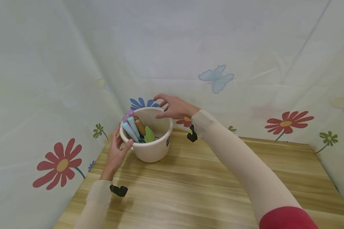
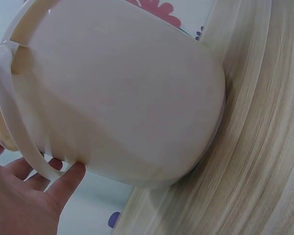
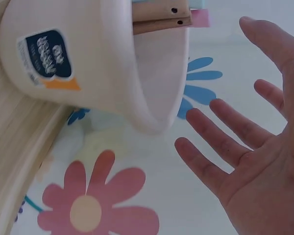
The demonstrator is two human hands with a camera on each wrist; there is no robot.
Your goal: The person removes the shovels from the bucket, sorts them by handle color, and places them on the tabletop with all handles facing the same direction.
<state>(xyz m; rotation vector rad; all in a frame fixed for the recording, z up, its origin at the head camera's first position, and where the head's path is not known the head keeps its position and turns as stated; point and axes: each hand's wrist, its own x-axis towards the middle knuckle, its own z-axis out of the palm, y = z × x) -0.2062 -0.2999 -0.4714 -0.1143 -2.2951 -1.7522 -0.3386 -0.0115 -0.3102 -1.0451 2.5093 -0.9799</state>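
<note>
A white bucket (image 1: 150, 152) with a swing handle (image 2: 19, 117) stands on the wooden table near the back corner. Inside it, handle-like rods poke up: light blue rods (image 1: 130, 130), brown wooden handles with small holes (image 3: 161, 17) and purple ends (image 1: 131, 112). A green leaf-shaped piece (image 1: 149, 134) sits beside them; the lower parts are hidden. My left hand (image 1: 117, 156) grips the bucket's left side by the rim, its thumb at the front. Over the bucket's right back rim hovers my right hand (image 1: 175, 108), fingers spread and holding nothing.
The wooden table (image 1: 189, 190) reaches forward and right from the bucket. Pale cloth walls (image 1: 172, 47) printed with flowers and a butterfly close in behind and at both sides. A label (image 3: 46, 56) marks the bucket's right side.
</note>
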